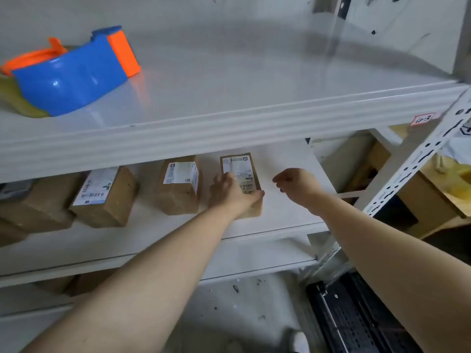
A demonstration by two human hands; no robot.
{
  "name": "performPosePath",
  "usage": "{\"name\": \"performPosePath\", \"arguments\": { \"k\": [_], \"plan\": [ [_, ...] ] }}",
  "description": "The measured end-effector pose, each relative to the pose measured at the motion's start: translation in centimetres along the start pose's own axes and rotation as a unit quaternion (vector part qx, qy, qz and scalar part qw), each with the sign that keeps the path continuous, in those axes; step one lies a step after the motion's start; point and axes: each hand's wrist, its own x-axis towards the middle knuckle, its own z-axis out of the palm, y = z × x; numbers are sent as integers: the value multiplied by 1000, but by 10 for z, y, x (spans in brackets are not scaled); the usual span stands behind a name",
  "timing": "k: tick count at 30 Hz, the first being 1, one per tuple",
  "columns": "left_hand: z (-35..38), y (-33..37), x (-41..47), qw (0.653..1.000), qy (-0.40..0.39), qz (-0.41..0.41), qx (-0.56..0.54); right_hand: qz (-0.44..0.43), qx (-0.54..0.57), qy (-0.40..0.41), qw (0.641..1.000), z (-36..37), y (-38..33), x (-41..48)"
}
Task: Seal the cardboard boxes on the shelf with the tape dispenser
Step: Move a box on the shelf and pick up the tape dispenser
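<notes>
Rightmost cardboard box (240, 171) of a row stands on the middle shelf (280, 210) of a white metal rack, its top carrying a printed shipping label. The left hand (230, 193) grips this rightmost cardboard box from the near side, with its fingers (224, 178) curled over the left edge and its thumb hooked at the near right corner. The right hand (295, 183) hovers just right of that box, apart from it, with its fingers loosely curled around nothing. Left of the box, close by, stands a second labelled box (179, 186). Farther left comes a third labelled box (104, 197), turned at an angle, and beyond it a larger plain carton (38, 205), partly under the shelf above. Above and well to the left of the held box, the blue and orange tape dispenser (71, 80) lies on the upper shelf (229, 98), untouched by either hand. To the right of the box rises a slotted upright post (413, 169), with a small red-edged tag (424, 119) reading 43 near its top. Below and right of the box, a black perforated crate (356, 319) sits on the speckled floor (242, 314).
</notes>
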Motion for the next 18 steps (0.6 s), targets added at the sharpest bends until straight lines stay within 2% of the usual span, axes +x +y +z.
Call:
{"name": "performPosePath", "arguments": {
  "k": [2,6,12,18],
  "plan": [
    [-1,8,0,999,10,-23,20,8,-1,-1,1000,-4,0,6],
    [2,21,0,996,13,-86,-7,-3,-20,-23,1000,-12,2,23],
    [7,22,7,992,13,-121,-17,-35,-14,-63,997,-26,12,40],
    [-5,0,-1,994,-75,-69,-45,-50,-45,-75,995,-25,20,49]
  ]
}}
